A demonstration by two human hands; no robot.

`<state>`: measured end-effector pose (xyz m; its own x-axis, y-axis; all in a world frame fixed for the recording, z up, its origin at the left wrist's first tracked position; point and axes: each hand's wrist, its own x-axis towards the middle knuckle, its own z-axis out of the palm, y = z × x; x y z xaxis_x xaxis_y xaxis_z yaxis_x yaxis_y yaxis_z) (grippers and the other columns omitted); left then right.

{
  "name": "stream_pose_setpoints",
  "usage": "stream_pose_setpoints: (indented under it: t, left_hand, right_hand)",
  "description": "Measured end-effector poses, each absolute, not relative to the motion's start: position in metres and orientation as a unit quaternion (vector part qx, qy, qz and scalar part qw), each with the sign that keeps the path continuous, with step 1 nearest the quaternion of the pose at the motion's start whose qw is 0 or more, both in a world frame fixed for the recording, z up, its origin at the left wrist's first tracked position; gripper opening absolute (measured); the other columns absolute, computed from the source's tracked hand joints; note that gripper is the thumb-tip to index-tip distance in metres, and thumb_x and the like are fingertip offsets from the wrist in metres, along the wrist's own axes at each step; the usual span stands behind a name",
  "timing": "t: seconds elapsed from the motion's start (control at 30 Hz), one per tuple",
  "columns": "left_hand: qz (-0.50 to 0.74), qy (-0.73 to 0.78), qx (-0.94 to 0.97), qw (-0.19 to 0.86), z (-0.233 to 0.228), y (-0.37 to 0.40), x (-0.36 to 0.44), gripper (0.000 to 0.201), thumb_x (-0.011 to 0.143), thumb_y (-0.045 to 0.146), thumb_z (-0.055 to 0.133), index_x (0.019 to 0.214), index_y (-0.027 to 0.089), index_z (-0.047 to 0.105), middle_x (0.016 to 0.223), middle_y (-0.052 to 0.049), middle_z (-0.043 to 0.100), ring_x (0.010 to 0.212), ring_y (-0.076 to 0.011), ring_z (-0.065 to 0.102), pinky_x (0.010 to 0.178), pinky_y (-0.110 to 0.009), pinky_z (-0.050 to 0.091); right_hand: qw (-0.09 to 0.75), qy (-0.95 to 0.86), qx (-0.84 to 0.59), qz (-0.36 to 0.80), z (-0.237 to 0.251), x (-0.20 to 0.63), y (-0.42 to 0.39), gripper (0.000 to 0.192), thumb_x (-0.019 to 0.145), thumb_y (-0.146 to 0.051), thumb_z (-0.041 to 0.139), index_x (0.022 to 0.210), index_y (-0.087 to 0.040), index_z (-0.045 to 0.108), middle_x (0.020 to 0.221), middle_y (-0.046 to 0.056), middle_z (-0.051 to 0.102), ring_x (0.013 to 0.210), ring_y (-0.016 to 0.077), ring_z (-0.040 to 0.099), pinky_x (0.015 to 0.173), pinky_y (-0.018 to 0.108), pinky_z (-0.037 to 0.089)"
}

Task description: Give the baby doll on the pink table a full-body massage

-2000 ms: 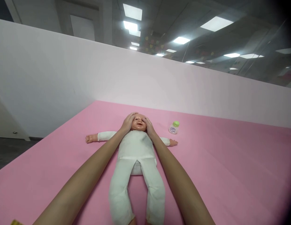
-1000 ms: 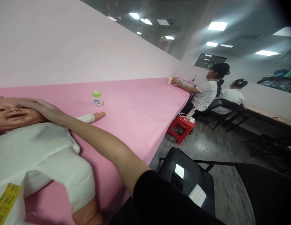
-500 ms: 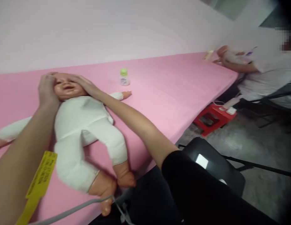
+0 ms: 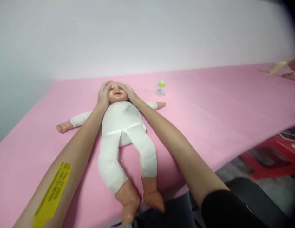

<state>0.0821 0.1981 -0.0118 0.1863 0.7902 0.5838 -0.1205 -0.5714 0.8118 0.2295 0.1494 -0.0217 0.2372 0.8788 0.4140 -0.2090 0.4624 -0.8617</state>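
Observation:
A baby doll (image 4: 122, 118) with a white cloth body lies on its back on the pink-covered table, its feet toward me. My left hand (image 4: 104, 94) is cupped round one side of its head, and my right hand (image 4: 130, 91) clasps the other side. Fingers of both hands curve over the forehead; some fingertips are hidden. The doll's arms spread out sideways beneath my forearms. A small clear bottle (image 4: 160, 91) with a green cap stands right of the doll's head, apart from my hands.
The pink table covering (image 4: 209, 104) runs up to a pale wall (image 4: 161, 34). A red stool (image 4: 278, 155) and a dark chair seat (image 4: 254, 196) stand at the lower right. Part of another person's hand (image 4: 291, 76) shows at the far right edge, near a pale box-like object (image 4: 277, 67).
My view has swung left and pulled back, so the doll and bottle appear farther right and smaller. The other person has mostly left the frame. Both hands stay on the doll's head.

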Motion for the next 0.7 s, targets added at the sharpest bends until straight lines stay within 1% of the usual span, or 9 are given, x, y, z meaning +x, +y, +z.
stream_pose_setpoints:
  t: [0.03, 0.1, 0.23, 0.33, 0.53, 0.7]
  left_hand:
    - [0.582, 0.267, 0.655, 0.400, -0.011, 0.194, 0.081, 0.038, 0.089, 0.038, 0.062, 0.116, 0.011, 0.065, 0.115, -0.008, 0.069, 0.117, -0.0242, 0.065, 0.111, -0.037, 0.046]
    - [0.578, 0.273, 0.653, 0.406, -0.009, 0.186, 0.080, 0.039, 0.086, 0.040, 0.060, 0.115, 0.014, 0.066, 0.116, -0.007, 0.070, 0.117, -0.0248, 0.064, 0.109, -0.036, 0.048]
    - [0.570, 0.281, 0.654, 0.410, -0.009, 0.178, 0.075, 0.039, 0.086, 0.041, 0.057, 0.115, 0.017, 0.067, 0.122, -0.007, 0.069, 0.120, -0.0251, 0.062, 0.109, -0.036, 0.047]
    - [0.562, 0.283, 0.662, 0.408, -0.011, 0.178, 0.071, 0.039, 0.087, 0.043, 0.055, 0.115, 0.018, 0.067, 0.124, -0.009, 0.069, 0.121, -0.0265, 0.062, 0.111, -0.038, 0.046]
    - [0.560, 0.275, 0.665, 0.410, -0.016, 0.177, 0.067, 0.039, 0.090, 0.046, 0.056, 0.118, 0.021, 0.068, 0.129, -0.008, 0.068, 0.127, -0.0266, 0.059, 0.114, -0.039, 0.043]
    - [0.559, 0.282, 0.662, 0.412, -0.016, 0.174, 0.066, 0.038, 0.091, 0.043, 0.053, 0.117, 0.021, 0.069, 0.130, -0.008, 0.067, 0.127, -0.0265, 0.059, 0.114, -0.039, 0.044]
  right_hand:
    - [0.704, -0.488, -0.345, 0.384, -0.024, 0.229, 0.150, 0.033, 0.092, -0.034, 0.064, 0.113, -0.010, 0.071, 0.111, 0.000, 0.075, 0.110, 0.0087, 0.066, 0.110, 0.025, 0.043]
    - [0.703, -0.502, -0.334, 0.378, -0.029, 0.228, 0.152, 0.033, 0.090, -0.042, 0.068, 0.109, -0.016, 0.073, 0.113, 0.001, 0.075, 0.114, 0.0147, 0.066, 0.112, 0.030, 0.045]
    - [0.716, -0.475, -0.340, 0.383, -0.035, 0.224, 0.153, 0.036, 0.087, -0.052, 0.067, 0.106, -0.022, 0.074, 0.116, 0.000, 0.074, 0.118, 0.0202, 0.064, 0.115, 0.038, 0.043]
    - [0.712, -0.473, -0.336, 0.396, -0.035, 0.221, 0.145, 0.036, 0.087, -0.052, 0.066, 0.108, -0.023, 0.074, 0.117, 0.001, 0.074, 0.118, 0.0217, 0.063, 0.114, 0.039, 0.045]
    - [0.689, -0.505, -0.331, 0.402, -0.035, 0.219, 0.136, 0.037, 0.087, -0.051, 0.067, 0.113, -0.026, 0.073, 0.119, 0.001, 0.074, 0.117, 0.0224, 0.064, 0.111, 0.038, 0.045]
    - [0.698, -0.464, -0.329, 0.436, -0.039, 0.217, 0.143, 0.037, 0.085, -0.049, 0.068, 0.113, -0.026, 0.073, 0.119, 0.002, 0.074, 0.119, 0.0233, 0.064, 0.112, 0.041, 0.046]
